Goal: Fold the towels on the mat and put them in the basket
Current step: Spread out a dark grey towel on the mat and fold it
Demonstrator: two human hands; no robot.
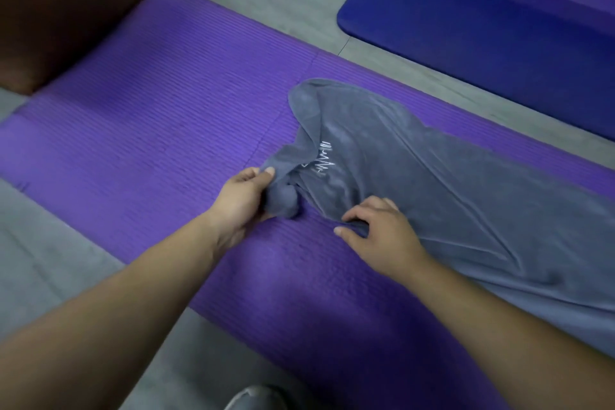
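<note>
Grey towel (432,183) lies rumpled along the mat (166,110), one end bunched. Our left hand (243,200) grips that bunched corner with fingers curled round it, and our right hand (382,230) pinches the near edge just beside it. We judge the cloth light, soft and limp, prone to sag and crease, so we would hold it at two corners, well apart, and pull it taut.

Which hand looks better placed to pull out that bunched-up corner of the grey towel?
Probably the left hand: it grips the bunched corner of the grey towel. The right hand pinches the near edge further along, on the purple mat.
</note>
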